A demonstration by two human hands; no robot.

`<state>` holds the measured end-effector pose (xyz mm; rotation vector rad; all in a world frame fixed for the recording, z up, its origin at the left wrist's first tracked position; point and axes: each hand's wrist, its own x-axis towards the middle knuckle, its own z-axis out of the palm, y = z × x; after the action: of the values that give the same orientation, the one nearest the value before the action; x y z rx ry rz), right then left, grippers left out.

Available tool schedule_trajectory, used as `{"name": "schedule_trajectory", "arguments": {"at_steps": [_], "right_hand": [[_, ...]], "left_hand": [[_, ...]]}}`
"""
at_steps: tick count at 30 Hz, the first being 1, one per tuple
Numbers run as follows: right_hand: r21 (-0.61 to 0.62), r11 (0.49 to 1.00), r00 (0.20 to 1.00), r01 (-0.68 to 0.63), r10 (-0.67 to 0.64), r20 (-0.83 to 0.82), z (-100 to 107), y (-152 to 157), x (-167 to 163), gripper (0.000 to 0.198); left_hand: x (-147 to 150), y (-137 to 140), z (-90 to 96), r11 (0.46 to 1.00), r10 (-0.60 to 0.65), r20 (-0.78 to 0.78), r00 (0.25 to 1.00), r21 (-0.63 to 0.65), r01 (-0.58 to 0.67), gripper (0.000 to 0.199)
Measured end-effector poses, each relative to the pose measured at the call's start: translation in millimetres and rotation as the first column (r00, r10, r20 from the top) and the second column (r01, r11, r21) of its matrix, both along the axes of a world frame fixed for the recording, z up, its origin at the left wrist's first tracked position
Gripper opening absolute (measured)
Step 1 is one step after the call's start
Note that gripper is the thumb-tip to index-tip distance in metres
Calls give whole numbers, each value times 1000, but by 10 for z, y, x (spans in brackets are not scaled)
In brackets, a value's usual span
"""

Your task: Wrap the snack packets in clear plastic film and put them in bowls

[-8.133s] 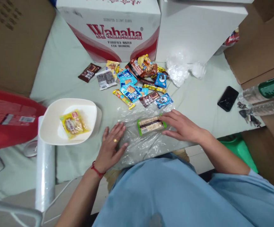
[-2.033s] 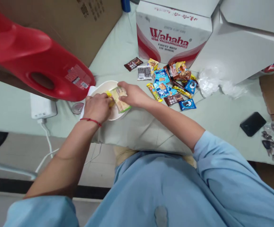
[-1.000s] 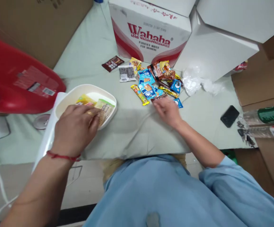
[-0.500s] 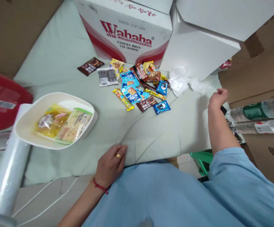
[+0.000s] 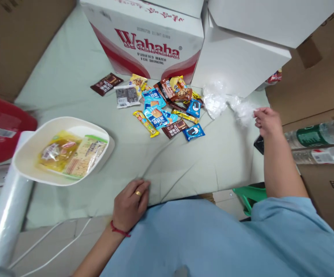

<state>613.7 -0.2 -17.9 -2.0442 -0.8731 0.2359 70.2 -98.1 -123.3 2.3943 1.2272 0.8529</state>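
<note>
My right hand (image 5: 267,122) is at the right side of the table, its fingertips pinched on the edge of a crumpled clear plastic bag (image 5: 243,112). Another crumpled clear plastic bag (image 5: 214,100) lies just left of it. Near the table's front edge rests my left hand (image 5: 130,206), fingers curled in and nothing seen in them. Farther back is a loose pile of wrapped snacks, among them a blue packet (image 5: 194,132), a yellow bar (image 5: 146,124) and a brown cocoa packet (image 5: 107,84). A white bowl (image 5: 103,159) at the left holds two wrapped snacks.
A Wahaha water carton (image 5: 152,46) and white boxes (image 5: 238,61) stand along the back. Plastic bottles (image 5: 325,134) lie at the right beside brown cardboard. A roll of clear film (image 5: 8,219) and a red container (image 5: 5,130) are at the left. A green stool (image 5: 249,198) is below.
My right hand has come forward to the clear plastic bag and pinched it, pulling it slightly nearer. My left hand stays by the table edge. The whole view has shifted slightly.
</note>
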Motion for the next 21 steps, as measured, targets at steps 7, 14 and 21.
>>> {"name": "schedule_trajectory", "arguments": {"at_steps": [7,14,21], "right_hand": [[297,943,558,-153,330,-761,-18,-738,-1162,29],[348,930,222,-115,366,-904,-513,-834,-2349,32],[345,934,295,-94,357,-887,-611,-866,-2460,29]], "left_hand": [[300,128,269,774,309,354,883,-633,-17,33],[975,485,401,365,599,596,535,-798,480,64],[843,696,271,393,649,533,543,-846,362,51]]}}
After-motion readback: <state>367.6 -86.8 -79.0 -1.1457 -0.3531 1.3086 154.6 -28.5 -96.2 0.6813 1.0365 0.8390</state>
